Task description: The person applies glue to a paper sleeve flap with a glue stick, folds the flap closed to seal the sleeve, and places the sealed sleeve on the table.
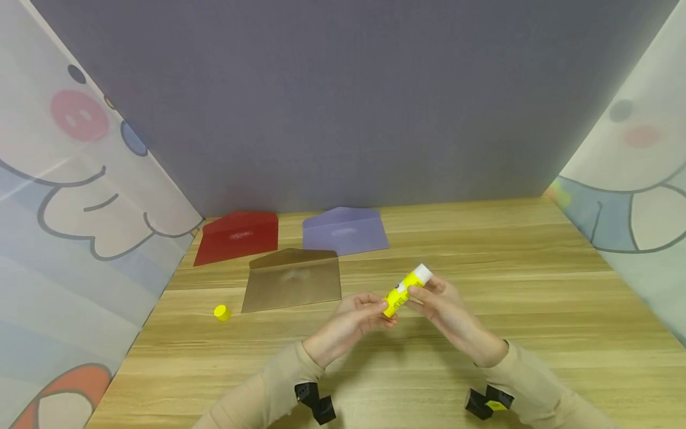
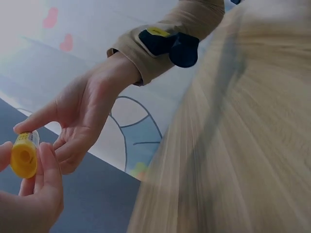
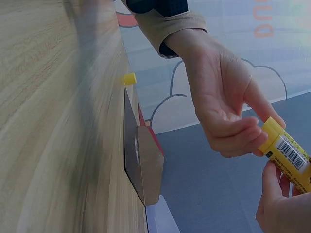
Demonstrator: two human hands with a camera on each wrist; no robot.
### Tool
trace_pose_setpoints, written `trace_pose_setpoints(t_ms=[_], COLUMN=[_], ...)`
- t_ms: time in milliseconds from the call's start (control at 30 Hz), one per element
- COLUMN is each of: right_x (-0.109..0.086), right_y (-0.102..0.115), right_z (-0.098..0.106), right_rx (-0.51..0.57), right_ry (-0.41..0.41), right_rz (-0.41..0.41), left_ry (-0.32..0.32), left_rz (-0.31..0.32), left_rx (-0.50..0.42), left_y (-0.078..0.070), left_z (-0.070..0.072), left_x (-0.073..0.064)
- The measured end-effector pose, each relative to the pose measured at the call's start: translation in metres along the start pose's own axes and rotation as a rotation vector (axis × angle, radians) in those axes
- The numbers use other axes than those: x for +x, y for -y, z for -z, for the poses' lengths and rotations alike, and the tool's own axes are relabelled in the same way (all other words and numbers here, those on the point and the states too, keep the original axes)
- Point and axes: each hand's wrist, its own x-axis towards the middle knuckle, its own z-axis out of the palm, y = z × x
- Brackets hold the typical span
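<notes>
A yellow glue stick (image 1: 401, 293), its white end uncovered and tilted up to the right, is held between both hands above the table. My left hand (image 1: 360, 317) pinches its yellow base between thumb and fingers. Higher on the barrel, my right hand (image 1: 449, 311) grips it with thumb and fingertips. The barcode on the barrel (image 3: 291, 155) shows in the right wrist view. Beyond the hands lie a brown envelope (image 1: 295, 286), a red envelope (image 1: 236, 239) and a purple envelope (image 1: 345, 233), flaps opened away from me, each with a whitish patch.
A small yellow cap (image 1: 222, 313) sits on the wooden table (image 1: 536, 286) left of the brown envelope. A grey panel (image 1: 364, 107) closes off the back, and walls with cartoon prints stand on both sides.
</notes>
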Motion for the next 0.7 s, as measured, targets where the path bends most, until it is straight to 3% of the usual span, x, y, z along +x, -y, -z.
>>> trace_pose_setpoints(t_ms=[367, 700], right_x=[-0.002, -0.001], right_y=[0.0, 0.0], right_z=[-0.002, -0.005], right_rx=[0.014, 0.034], right_ry=[-0.041, -0.076], right_rz=[-0.016, -0.044], left_ry=[-0.191, -0.31], left_rz=[-0.175, -0.425], left_rx=[0.367, 0.703], left_y=[0.001, 0.008], left_z=[-0.008, -0.015], left_x=[-0.003, -0.005])
